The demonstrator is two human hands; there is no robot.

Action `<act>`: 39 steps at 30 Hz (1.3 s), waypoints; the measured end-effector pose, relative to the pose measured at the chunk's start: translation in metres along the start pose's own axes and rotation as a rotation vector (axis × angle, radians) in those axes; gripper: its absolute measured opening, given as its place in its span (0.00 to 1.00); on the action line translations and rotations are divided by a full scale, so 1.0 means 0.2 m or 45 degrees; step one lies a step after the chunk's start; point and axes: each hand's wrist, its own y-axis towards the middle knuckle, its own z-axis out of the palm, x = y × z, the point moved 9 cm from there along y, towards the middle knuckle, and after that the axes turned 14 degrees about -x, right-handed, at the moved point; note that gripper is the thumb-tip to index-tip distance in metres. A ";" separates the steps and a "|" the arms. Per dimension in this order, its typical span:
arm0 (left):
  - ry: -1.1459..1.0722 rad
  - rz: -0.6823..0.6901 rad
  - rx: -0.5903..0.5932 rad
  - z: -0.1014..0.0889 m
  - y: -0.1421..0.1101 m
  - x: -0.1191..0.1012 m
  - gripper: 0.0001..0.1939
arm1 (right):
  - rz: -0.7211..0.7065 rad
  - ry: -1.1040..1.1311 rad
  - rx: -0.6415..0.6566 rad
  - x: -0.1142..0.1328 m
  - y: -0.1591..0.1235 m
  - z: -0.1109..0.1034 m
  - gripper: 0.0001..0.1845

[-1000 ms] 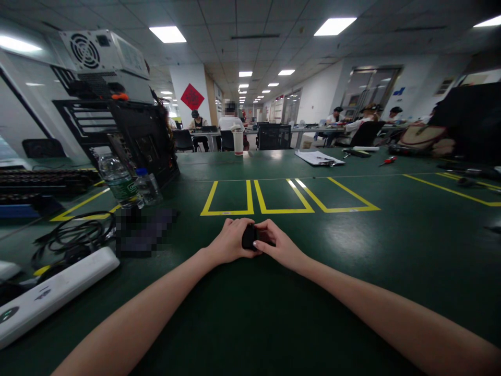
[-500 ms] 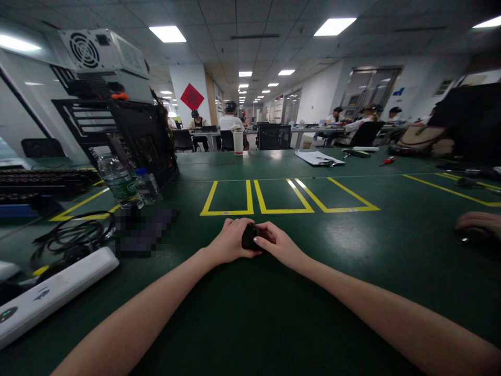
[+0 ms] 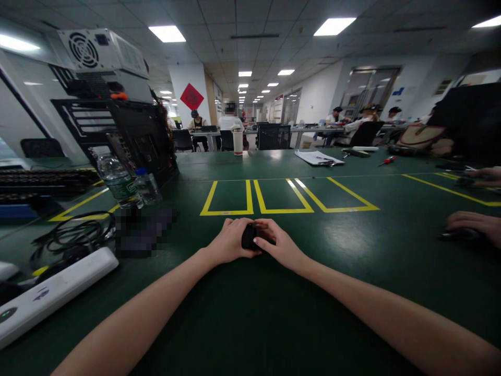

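Between my two hands, low over the green table point(image 3: 274, 313), is a small black rounded object point(image 3: 248, 237); its exact kind is hard to make out. My left hand point(image 3: 229, 241) wraps around its left side, fingers over the top and thumb below. From the right, my right hand point(image 3: 278, 243) grips it with thumb and curled fingers. Much of the object is covered by both hands. Just beyond them lie the yellow tape outlines point(image 3: 284, 211) on the tabletop.
At left stand a black computer case point(image 3: 136, 138), a water bottle point(image 3: 117, 180), coiled cables point(image 3: 74, 235) and a white power strip point(image 3: 58, 297). A clipboard point(image 3: 319, 157) and cup point(image 3: 238, 141) are farther back. Another person's hand point(image 3: 475, 222) holds a dark object at right.
My hands stay almost in place, with the right fingers shifting slightly on the black object. At the right edge, the other person's lower hand has moved left and a second hand has appeared above it.
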 end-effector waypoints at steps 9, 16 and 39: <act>0.001 -0.010 0.012 -0.01 0.00 0.00 0.31 | -0.200 -0.135 -0.031 0.08 -0.02 -0.02 0.13; -0.008 0.004 -0.021 0.00 0.00 0.00 0.30 | -0.119 -0.095 -0.061 0.03 -0.01 -0.02 0.20; 0.002 -0.034 0.018 -0.01 0.00 0.00 0.31 | -0.113 -0.167 0.010 0.04 -0.02 0.00 0.15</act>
